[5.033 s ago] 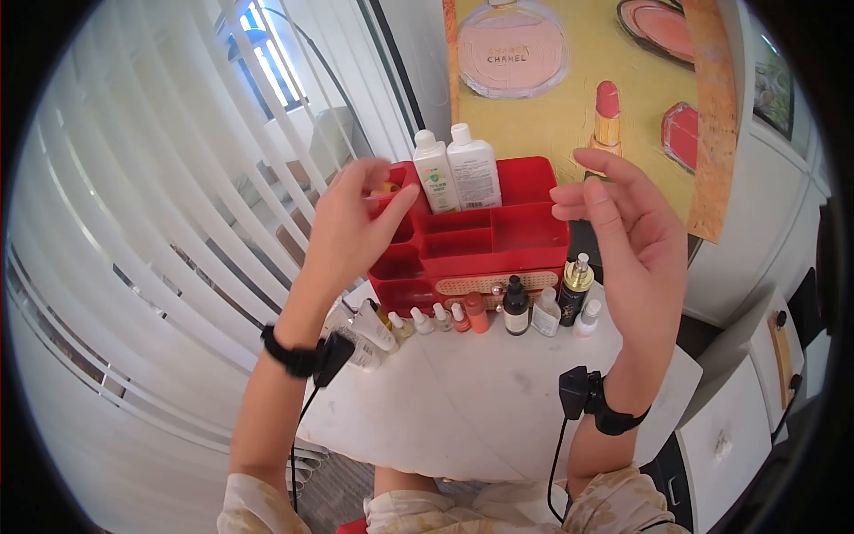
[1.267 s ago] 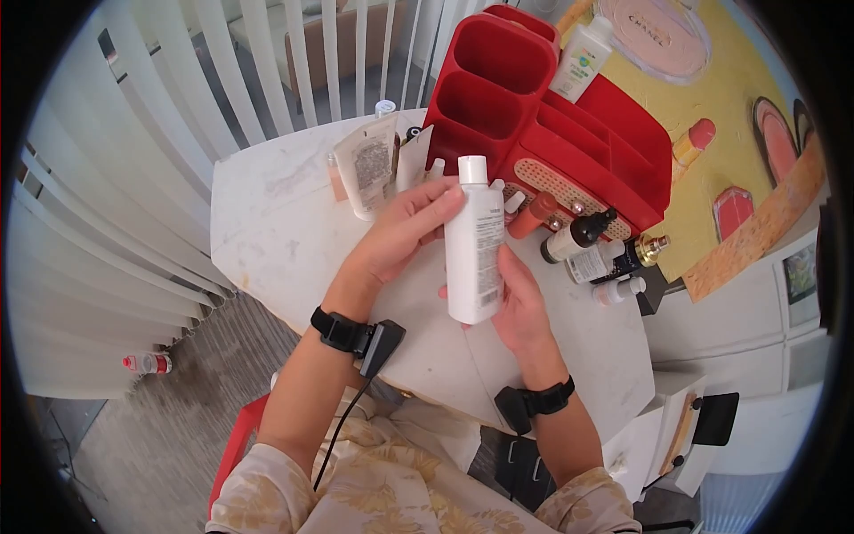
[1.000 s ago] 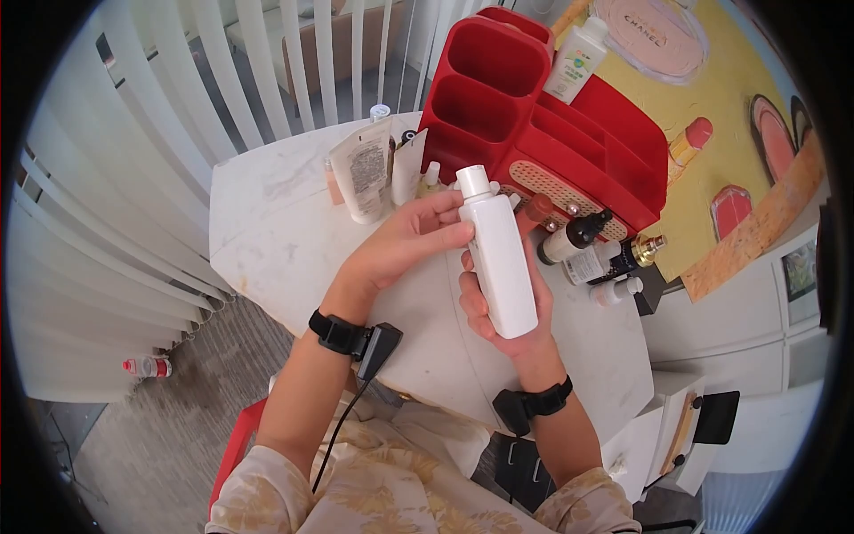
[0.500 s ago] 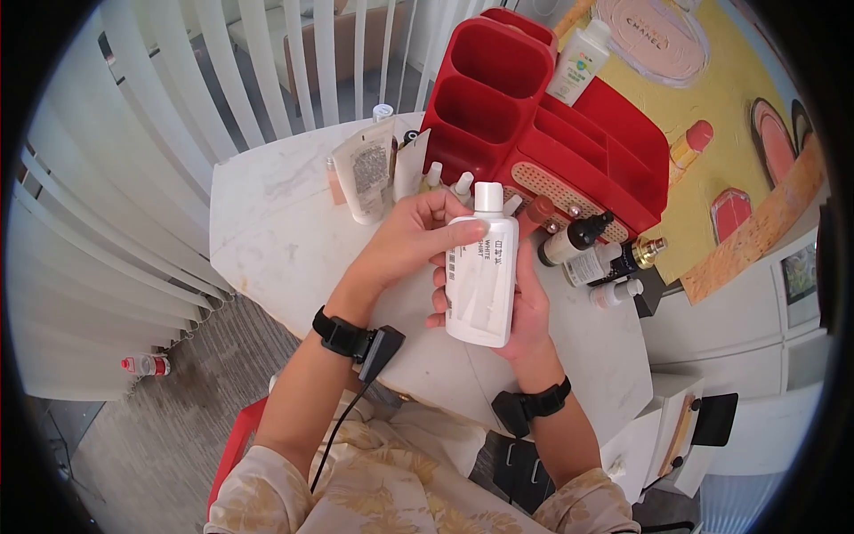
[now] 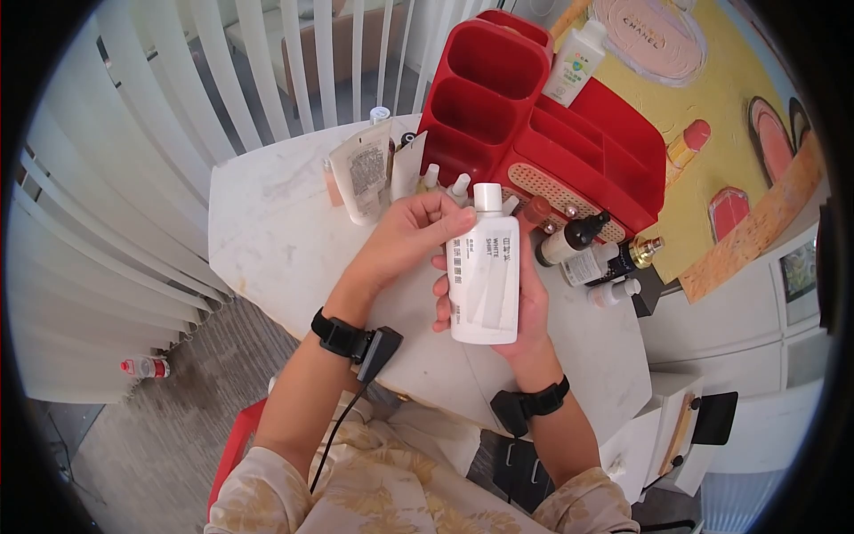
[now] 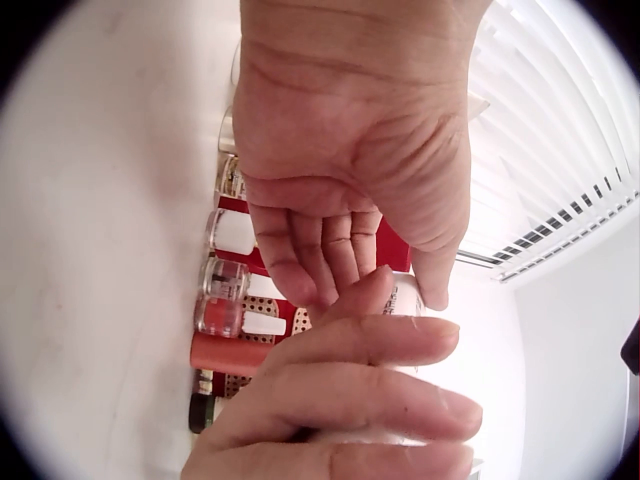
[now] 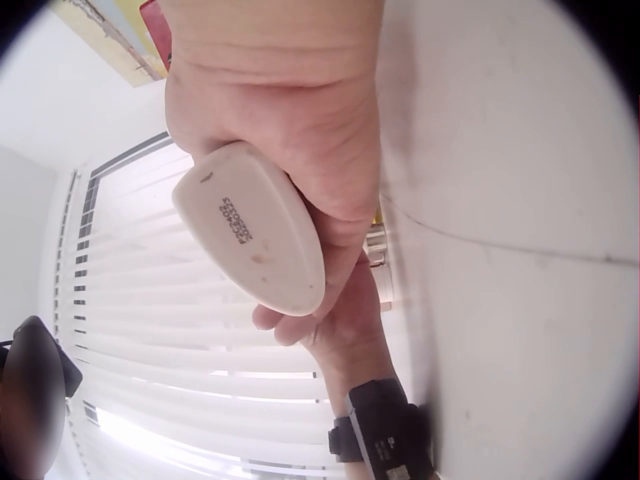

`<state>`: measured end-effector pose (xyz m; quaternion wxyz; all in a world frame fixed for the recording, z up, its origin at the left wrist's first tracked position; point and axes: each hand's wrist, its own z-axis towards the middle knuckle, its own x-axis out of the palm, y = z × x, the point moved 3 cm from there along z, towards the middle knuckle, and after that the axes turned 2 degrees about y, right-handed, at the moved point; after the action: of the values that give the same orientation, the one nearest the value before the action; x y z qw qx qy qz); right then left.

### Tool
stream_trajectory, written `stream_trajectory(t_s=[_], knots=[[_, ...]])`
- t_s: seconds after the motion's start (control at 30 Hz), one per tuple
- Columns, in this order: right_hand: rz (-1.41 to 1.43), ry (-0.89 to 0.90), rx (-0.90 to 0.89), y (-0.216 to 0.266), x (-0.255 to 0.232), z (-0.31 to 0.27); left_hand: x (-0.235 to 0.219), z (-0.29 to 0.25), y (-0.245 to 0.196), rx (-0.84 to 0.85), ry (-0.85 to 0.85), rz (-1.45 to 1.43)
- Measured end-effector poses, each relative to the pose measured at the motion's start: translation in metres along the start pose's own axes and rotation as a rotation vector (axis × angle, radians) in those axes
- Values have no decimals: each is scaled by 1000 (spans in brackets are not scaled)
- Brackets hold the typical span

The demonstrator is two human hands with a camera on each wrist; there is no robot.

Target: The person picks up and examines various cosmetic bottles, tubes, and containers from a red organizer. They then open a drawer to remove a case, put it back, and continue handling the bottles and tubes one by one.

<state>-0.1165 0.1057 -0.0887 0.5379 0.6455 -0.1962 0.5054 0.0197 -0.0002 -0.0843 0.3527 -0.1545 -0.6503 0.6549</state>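
Observation:
A white plastic bottle point(image 5: 485, 278) stands almost upright over the table, its printed front label turned toward the head camera. My right hand point(image 5: 532, 307) grips it from behind and the right, fingertips showing past its left edge. In the right wrist view the bottle's base point(image 7: 248, 228) shows a stamped code. My left hand point(image 5: 411, 233) pinches the bottle's shoulder just below the white cap point(image 5: 487, 197), thumb in front and the other fingers curled behind. In the left wrist view the left hand point(image 6: 350, 150) and the right hand's fingers point(image 6: 370, 400) hide most of the bottle.
Behind the hands stands a red organizer point(image 5: 511, 165) with a second white bottle point(image 5: 576, 64) in it. Tubes point(image 5: 363, 173) stand at left on the marble-look table point(image 5: 267, 222). Nail polish bottles point(image 5: 458, 185), a dark pump bottle point(image 5: 574, 238) and several small bottles line the organizer's front.
Five seconds ago both hands were raised and holding nothing, and the bottle stood in the organizer. Now both hold it; in the last second it has turned from back to front label. The head view has shifted.

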Motion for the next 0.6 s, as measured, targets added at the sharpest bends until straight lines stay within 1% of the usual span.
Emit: stream_trajectory(t_s=[0.13,0.33,0.43,0.53,0.6], knots=[[-15,18,-1,0,-3,-1,0,1,3,-16,10,-10],[-26,-49,0,2,2,-2,3,-1,3,45,73,-34],[-77,-36,3,1,2,-3,10,-7,-4,-5,156,-60],[-77,-63,3,0,0,-4,18,-13,-9,-124,207,21],[-95,-135,8,0,-2,-3,15,-12,-6,-142,221,28]])
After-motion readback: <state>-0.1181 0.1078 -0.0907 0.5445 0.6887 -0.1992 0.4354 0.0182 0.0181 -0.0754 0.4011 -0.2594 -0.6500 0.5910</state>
